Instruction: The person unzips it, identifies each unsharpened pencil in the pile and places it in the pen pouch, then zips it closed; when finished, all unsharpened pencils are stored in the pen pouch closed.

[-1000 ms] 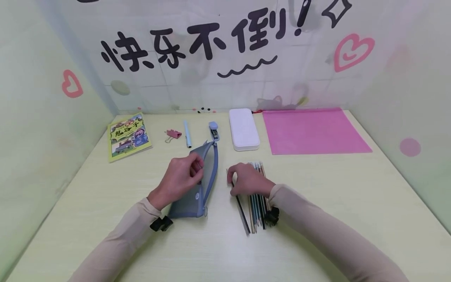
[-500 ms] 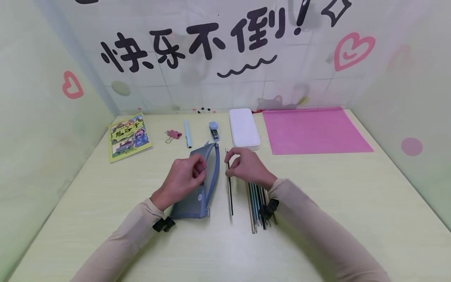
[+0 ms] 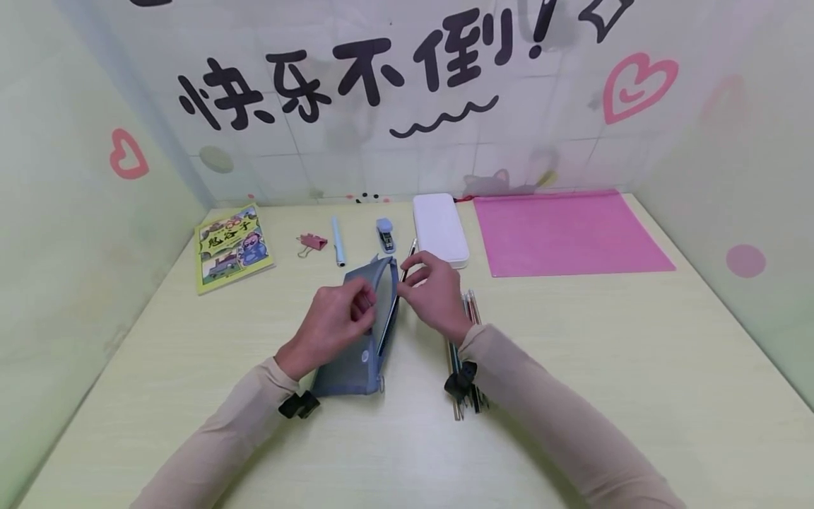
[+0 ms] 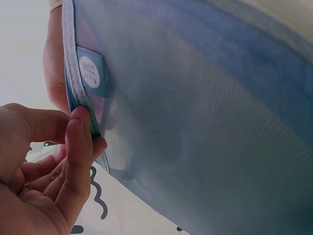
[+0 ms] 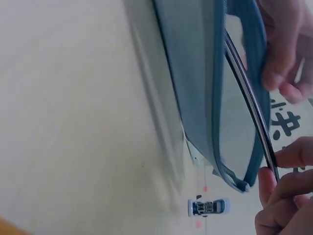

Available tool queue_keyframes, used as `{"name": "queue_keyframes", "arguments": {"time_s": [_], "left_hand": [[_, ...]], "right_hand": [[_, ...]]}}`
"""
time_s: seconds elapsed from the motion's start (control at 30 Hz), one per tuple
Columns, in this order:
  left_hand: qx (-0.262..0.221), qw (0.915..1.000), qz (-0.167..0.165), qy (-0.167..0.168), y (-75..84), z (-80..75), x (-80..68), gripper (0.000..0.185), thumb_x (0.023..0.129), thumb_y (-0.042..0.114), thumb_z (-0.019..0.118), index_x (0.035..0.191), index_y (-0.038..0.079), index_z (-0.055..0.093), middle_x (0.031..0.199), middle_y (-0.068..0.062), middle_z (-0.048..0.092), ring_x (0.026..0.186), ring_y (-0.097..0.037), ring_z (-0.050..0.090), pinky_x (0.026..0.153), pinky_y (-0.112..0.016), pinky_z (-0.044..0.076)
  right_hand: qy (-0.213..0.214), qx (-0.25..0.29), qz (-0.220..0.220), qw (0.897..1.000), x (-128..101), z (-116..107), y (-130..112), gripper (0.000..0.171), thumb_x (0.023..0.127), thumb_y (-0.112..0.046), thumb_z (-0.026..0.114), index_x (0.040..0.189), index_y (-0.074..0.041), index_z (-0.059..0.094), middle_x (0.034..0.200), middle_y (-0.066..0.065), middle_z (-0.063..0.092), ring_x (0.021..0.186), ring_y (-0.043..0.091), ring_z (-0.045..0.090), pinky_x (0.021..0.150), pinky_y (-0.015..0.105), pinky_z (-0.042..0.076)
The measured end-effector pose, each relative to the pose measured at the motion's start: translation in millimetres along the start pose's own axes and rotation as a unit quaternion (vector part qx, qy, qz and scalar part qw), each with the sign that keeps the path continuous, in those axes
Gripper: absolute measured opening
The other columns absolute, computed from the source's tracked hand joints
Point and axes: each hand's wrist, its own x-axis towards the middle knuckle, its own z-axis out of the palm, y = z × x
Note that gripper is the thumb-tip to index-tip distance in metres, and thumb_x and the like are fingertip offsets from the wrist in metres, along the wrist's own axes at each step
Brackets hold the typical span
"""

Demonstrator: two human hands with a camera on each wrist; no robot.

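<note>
**A Pencil Goes Into the Blue Pouch**

We see a blue pouch (image 3: 359, 332) lying in the middle of the desk (image 3: 604, 367). The left hand (image 3: 331, 322) pinches the pouch's top edge, so its grip is closed on the pouch and the mouth gapes wide. The right hand (image 3: 435, 290) pinches a dark pencil (image 3: 396, 297) near its far end; its grip is closed on the pencil. The pencil slants down with its near end inside the pouch mouth. In the left wrist view we spot a small blue tag (image 4: 91, 71) on the pouch seam, but we cannot read it.

Just right of the pouch lies a bunch of pencils (image 3: 467, 353), partly under the right sleeve. At the back sit a picture book (image 3: 232, 246), a pink clip (image 3: 313, 243), a pale pen (image 3: 338, 241), a little stapler (image 3: 385, 235), a white box (image 3: 439, 230) and a pink folder (image 3: 569, 232). Big black writing (image 3: 343, 74) on the wall says "快乐不倒!".
</note>
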Motion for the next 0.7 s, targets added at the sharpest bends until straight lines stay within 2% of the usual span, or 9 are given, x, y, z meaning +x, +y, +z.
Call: {"name": "queue_keyframes", "arguments": {"time_s": [0.13, 0.3, 0.4, 0.53, 0.7], "left_hand": [[0.004, 1.0, 0.003, 0.003, 1.4, 0.6, 0.8, 0.013, 0.085, 0.001, 0.07, 0.095, 0.005, 0.063, 0.078, -0.005, 0.072, 0.065, -0.006, 0.067, 0.06, -0.018, 0.058], [0.006, 0.9998, 0.009, 0.015, 3.1, -1.2, 1.3, 0.012, 0.085, 0.001, 0.072, 0.093, 0.004, 0.063, 0.078, -0.006, 0.073, 0.065, -0.008, 0.068, 0.06, -0.018, 0.058], [0.006, 0.9997, 0.011, 0.022, 3.1, -3.1, 1.0, 0.012, 0.084, 0.001, 0.072, 0.093, 0.004, 0.063, 0.078, -0.007, 0.072, 0.066, -0.009, 0.068, 0.06, -0.019, 0.059], [0.008, 0.9997, 0.007, 0.02, 2.4, -5.5, 0.4, 0.012, 0.085, 0.0, 0.071, 0.094, 0.004, 0.063, 0.078, -0.006, 0.072, 0.065, -0.007, 0.067, 0.06, -0.019, 0.058], [0.009, 0.9998, 0.004, 0.019, 1.9, -8.4, -0.1, 0.011, 0.085, 0.0, 0.07, 0.094, 0.004, 0.064, 0.078, -0.006, 0.071, 0.065, -0.007, 0.066, 0.06, -0.018, 0.057]], "right_hand": [[-0.012, -0.007, -0.012, 1.0, -5, 9, 0, 0.025, 0.081, -0.007, 0.073, 0.105, -0.007, 0.068, 0.079, 0.01, 0.074, 0.061, 0.014, 0.063, 0.051, 0.024, 0.048], [-0.073, -0.017, -0.023, 0.997, -14, 17, -2, 0.023, 0.082, -0.005, 0.072, 0.105, -0.008, 0.068, 0.081, 0.01, 0.075, 0.061, 0.012, 0.066, 0.052, 0.023, 0.05], [-0.099, -0.037, -0.057, 0.993, -17, 19, -4, 0.023, 0.084, -0.004, 0.07, 0.107, -0.007, 0.069, 0.082, 0.009, 0.076, 0.062, 0.01, 0.067, 0.054, 0.022, 0.052], [-0.094, -0.058, -0.1, 0.989, -19, 14, -5, 0.02, 0.086, -0.002, 0.066, 0.106, -0.004, 0.069, 0.082, 0.009, 0.076, 0.059, 0.009, 0.062, 0.052, 0.02, 0.05], [-0.081, -0.095, -0.112, 0.986, -17, -8, -2, 0.013, 0.086, -0.007, 0.066, 0.097, -0.005, 0.071, 0.08, 0.007, 0.075, 0.06, 0.011, 0.061, 0.055, 0.022, 0.05]]}}
